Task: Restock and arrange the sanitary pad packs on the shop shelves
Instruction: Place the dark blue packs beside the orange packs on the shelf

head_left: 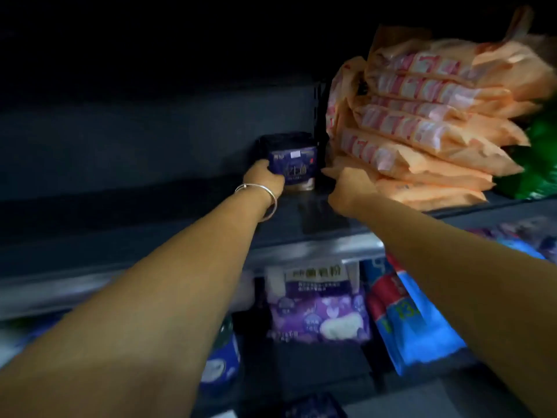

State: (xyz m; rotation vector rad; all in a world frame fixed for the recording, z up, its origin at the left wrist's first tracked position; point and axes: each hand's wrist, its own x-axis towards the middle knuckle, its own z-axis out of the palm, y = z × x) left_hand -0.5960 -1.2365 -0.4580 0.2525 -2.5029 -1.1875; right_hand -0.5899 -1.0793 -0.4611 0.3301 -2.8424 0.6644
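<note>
A dark purple pad pack [297, 165] stands upright deep on the upper shelf [180, 224]. My left hand [265, 182], a silver bangle on its wrist, grips the pack's left side. My right hand [349, 185] reaches in just right of the pack, thumb pointing toward it, and lies against the bottom of a leaning stack of orange pad packs [422, 131]. I cannot tell whether the right fingers hold anything.
A green pack [542, 158] sits at the far right of the upper shelf. The lower shelf holds a light purple pack [319, 309], blue and red packs [416, 315], and dark blue packs [220, 363]. The upper shelf's left part is dark.
</note>
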